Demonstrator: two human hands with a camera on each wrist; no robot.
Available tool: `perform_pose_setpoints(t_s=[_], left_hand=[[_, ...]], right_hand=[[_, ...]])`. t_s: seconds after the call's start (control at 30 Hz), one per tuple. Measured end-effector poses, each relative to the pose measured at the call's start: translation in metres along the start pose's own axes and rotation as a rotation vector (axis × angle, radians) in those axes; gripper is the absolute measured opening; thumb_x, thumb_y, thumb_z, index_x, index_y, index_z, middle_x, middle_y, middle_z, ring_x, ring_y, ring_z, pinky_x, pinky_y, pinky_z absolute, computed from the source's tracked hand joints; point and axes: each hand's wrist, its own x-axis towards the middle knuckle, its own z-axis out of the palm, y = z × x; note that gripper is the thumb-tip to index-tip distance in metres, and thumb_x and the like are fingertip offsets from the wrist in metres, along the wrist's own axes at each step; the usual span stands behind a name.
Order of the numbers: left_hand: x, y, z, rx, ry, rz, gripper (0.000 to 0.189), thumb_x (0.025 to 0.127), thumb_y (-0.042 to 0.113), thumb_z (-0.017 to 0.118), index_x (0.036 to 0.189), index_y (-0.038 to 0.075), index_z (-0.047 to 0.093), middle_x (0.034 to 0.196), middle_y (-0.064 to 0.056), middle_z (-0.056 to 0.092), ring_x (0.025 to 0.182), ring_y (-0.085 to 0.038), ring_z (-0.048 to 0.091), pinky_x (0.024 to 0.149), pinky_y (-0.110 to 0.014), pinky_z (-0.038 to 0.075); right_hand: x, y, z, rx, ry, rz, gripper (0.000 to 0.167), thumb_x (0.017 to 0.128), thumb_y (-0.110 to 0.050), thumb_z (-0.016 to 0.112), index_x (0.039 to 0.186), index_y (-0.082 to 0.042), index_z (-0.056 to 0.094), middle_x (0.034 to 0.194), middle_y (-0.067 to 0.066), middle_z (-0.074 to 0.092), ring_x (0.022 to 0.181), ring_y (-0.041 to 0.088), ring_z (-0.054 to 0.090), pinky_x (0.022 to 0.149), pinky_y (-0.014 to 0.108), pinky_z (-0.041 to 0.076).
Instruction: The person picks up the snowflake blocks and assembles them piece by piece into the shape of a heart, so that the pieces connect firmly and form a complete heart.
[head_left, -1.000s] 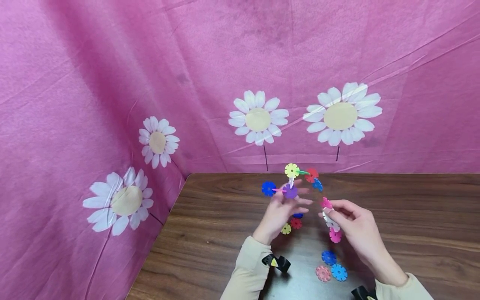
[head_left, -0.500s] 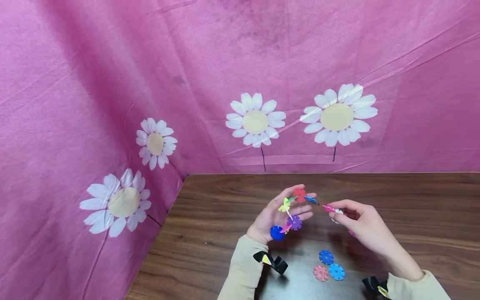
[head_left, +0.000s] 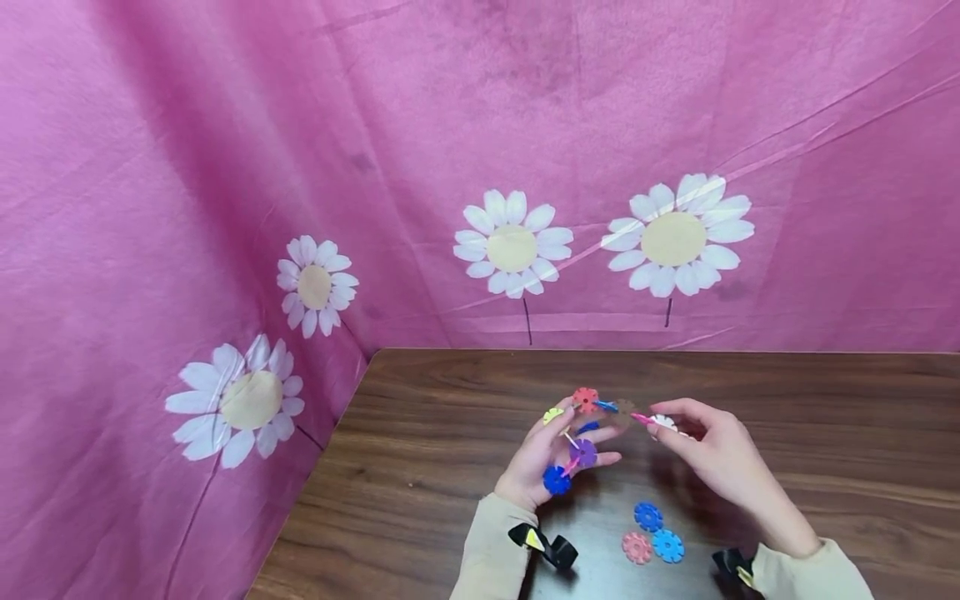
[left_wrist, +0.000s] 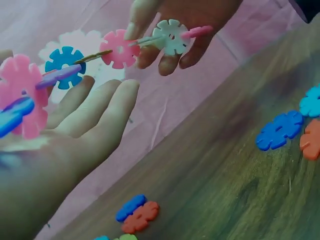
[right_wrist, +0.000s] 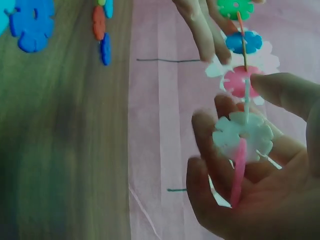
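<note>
A chain of slotted, flower-shaped plastic discs point(head_left: 582, 453) hangs in the air between both hands. My left hand point(head_left: 525, 472) is palm up under its left part, the thumb over the chain near a yellow disc point(head_left: 552, 415) and a red disc point(head_left: 586, 400); the other fingers stretch out. The dark blue end disc point(head_left: 557, 480) lies over the palm. At the other end my right hand point(head_left: 712, 446) pinches the chain at a pink disc point(left_wrist: 120, 48). Beyond that pinch, a white disc point(right_wrist: 242, 135) and another pink disc point(right_wrist: 239, 172) lie over the right palm.
Three loose discs, blue point(head_left: 648, 516), light blue point(head_left: 668, 546) and salmon point(head_left: 637, 547), lie on the wooden table point(head_left: 420, 467) between the forearms. Several more, among them a red disc point(left_wrist: 140, 217), lie beyond the left hand. A pink cloth point(head_left: 405, 208) hangs behind.
My left hand has turned palm up beneath the chain, and its thumb has come over it. The chain's left part has come down nearer. My right hand keeps its pinch on the other end.
</note>
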Motion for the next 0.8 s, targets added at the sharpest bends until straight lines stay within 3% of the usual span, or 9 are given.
perform_pose_setpoints(t_s=[0.07, 0.2, 0.3, 0.4, 0.5, 0.57, 0.73, 0.8], left_hand=[[-0.003, -0.002, -0.004, -0.044, 0.041, 0.014, 0.028, 0.102, 0.035, 0.044, 0.126, 0.021, 0.05, 0.139, -0.01, 0.054, 0.139, -0.044, 0.035, 0.109, -0.065, 0.024], [-0.008, -0.003, -0.011, -0.144, 0.111, 0.056, 0.05, 0.103, 0.041, 0.036, 0.144, 0.012, 0.033, 0.151, -0.014, 0.038, 0.145, -0.038, 0.025, 0.116, -0.054, 0.024], [-0.01, 0.0, -0.012, -0.261, 0.151, 0.108, 0.065, 0.102, 0.043, 0.036, 0.151, 0.004, 0.017, 0.158, -0.015, 0.025, 0.148, -0.034, 0.019, 0.119, -0.046, 0.023], [-0.008, 0.005, -0.01, -0.379, 0.185, 0.164, 0.072, 0.101, 0.043, 0.04, 0.152, 0.003, 0.009, 0.161, -0.014, 0.017, 0.148, -0.032, 0.022, 0.118, -0.041, 0.028], [-0.006, 0.011, -0.006, -0.441, 0.229, 0.209, 0.072, 0.1, 0.043, 0.041, 0.152, 0.006, 0.006, 0.161, -0.012, 0.014, 0.145, -0.03, 0.03, 0.113, -0.038, 0.037], [-0.006, 0.014, -0.003, -0.47, 0.261, 0.229, 0.071, 0.101, 0.042, 0.04, 0.151, 0.007, 0.006, 0.16, -0.012, 0.015, 0.143, -0.03, 0.034, 0.109, -0.036, 0.041], [-0.005, 0.019, 0.005, -0.53, 0.299, 0.261, 0.07, 0.1, 0.041, 0.04, 0.15, 0.008, 0.005, 0.159, -0.011, 0.014, 0.144, -0.03, 0.031, 0.104, -0.034, 0.043], [-0.005, 0.019, 0.009, -0.543, 0.308, 0.273, 0.07, 0.099, 0.04, 0.042, 0.15, 0.009, 0.006, 0.158, -0.011, 0.014, 0.144, -0.03, 0.03, 0.103, -0.033, 0.044]], right_hand=[[0.001, 0.002, -0.003, 0.006, 0.04, -0.005, 0.025, 0.083, -0.017, 0.075, 0.105, -0.006, 0.07, 0.082, 0.002, 0.07, 0.064, -0.004, 0.051, 0.054, 0.017, 0.042], [0.002, 0.008, -0.014, 0.099, 0.112, 0.059, 0.027, 0.084, -0.016, 0.074, 0.107, -0.004, 0.069, 0.083, -0.02, 0.067, 0.071, -0.011, 0.056, 0.06, 0.01, 0.044], [0.001, 0.015, -0.021, 0.23, 0.102, 0.139, 0.022, 0.088, -0.018, 0.071, 0.108, -0.01, 0.069, 0.082, -0.031, 0.064, 0.073, -0.009, 0.058, 0.062, 0.011, 0.045], [-0.001, 0.021, -0.02, 0.342, 0.045, 0.203, 0.017, 0.09, -0.017, 0.068, 0.107, -0.013, 0.07, 0.082, -0.027, 0.067, 0.073, -0.004, 0.06, 0.063, 0.014, 0.048], [-0.003, 0.023, -0.009, 0.329, -0.062, 0.219, 0.021, 0.09, -0.018, 0.068, 0.108, -0.007, 0.068, 0.084, -0.025, 0.068, 0.074, -0.004, 0.062, 0.065, 0.017, 0.051], [-0.005, 0.024, 0.001, 0.281, -0.171, 0.17, 0.026, 0.088, -0.018, 0.071, 0.108, -0.002, 0.066, 0.085, -0.02, 0.069, 0.075, -0.002, 0.063, 0.066, 0.019, 0.052], [-0.011, 0.029, 0.019, 0.219, -0.494, -0.131, 0.022, 0.081, -0.012, 0.075, 0.1, -0.005, 0.066, 0.085, -0.003, 0.066, 0.075, 0.0, 0.055, 0.062, 0.021, 0.047], [-0.015, 0.033, 0.023, 0.21, -0.597, -0.206, 0.023, 0.078, -0.013, 0.077, 0.098, -0.011, 0.066, 0.088, -0.003, 0.064, 0.079, 0.001, 0.05, 0.063, 0.021, 0.042]])
